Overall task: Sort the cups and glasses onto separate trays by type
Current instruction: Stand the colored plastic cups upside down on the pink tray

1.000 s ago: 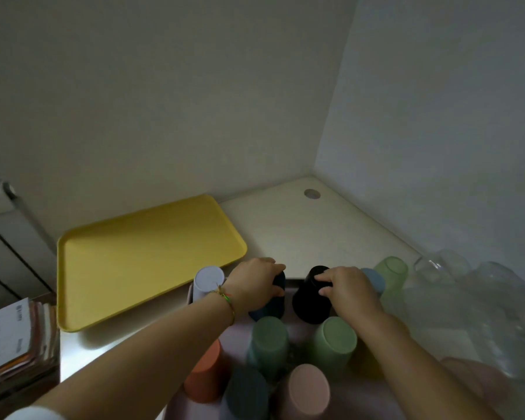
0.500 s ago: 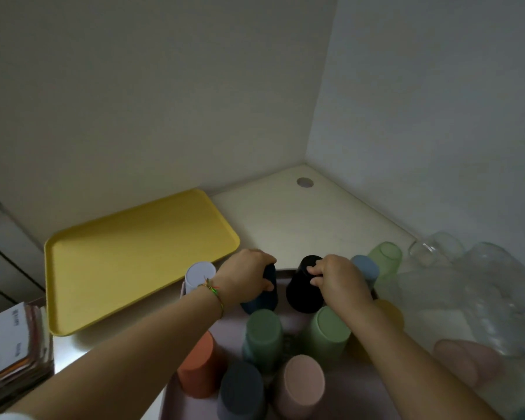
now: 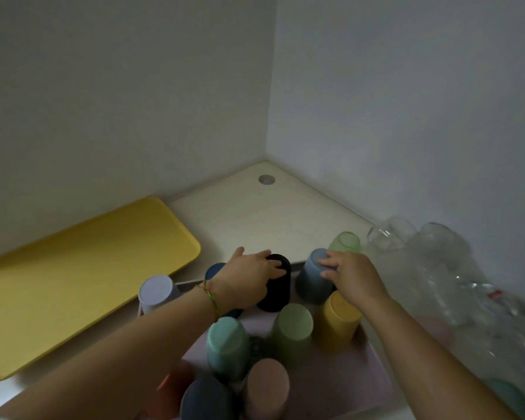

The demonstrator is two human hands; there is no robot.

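Head view, left to right: the yellow tray (image 3: 73,268) lies on the desk (image 3: 255,213) with no cup on it yet. Just beside it, the pinkish tray (image 3: 373,353) carries the upturned plastic cups, with a lavender cup (image 3: 156,291) at its left corner. The left hand (image 3: 249,277) has let go of the navy cup (image 3: 214,268), which stands behind the wrist, and now curls over the top of the black cup (image 3: 275,294). The right hand (image 3: 350,275), on that black cup half a second ago, has shifted right and grips the blue-grey cup (image 3: 311,283). Clear glasses (image 3: 437,268) crowd the far right. I judge the sorting barely begun: each hand has settled on a cup, probably to carry to the yellow tray
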